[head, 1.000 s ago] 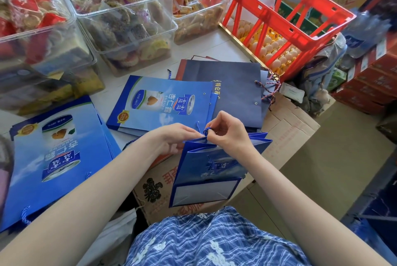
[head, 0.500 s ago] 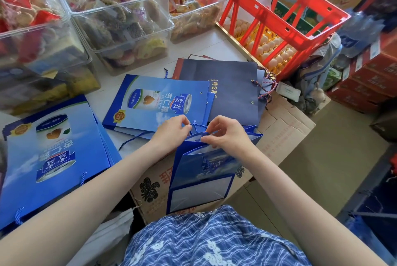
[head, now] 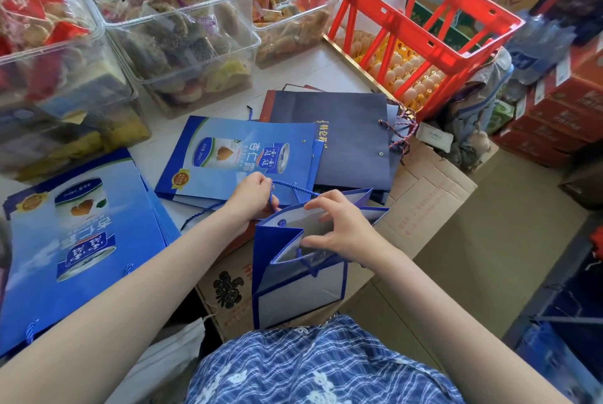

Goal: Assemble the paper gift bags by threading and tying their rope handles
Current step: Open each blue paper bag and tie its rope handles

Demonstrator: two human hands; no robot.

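Cluttered with clear snack tubs and flat printed bags, the white counter (head: 313,74) backs an open blue paper gift bag (head: 293,276) propped on a brown cardboard box (head: 424,194). Left hand (head: 253,196) pinches the twisted blue rope handle (head: 290,187), apparently drawing it through; right hand (head: 339,227) grips the rim, steadying it.

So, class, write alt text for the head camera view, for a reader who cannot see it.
A person's left hand pulls a blue rope handle at the rim of an open blue paper gift bag, which the right hand steadies. Flat printed bags, clear snack bins and a red crate lie beyond.
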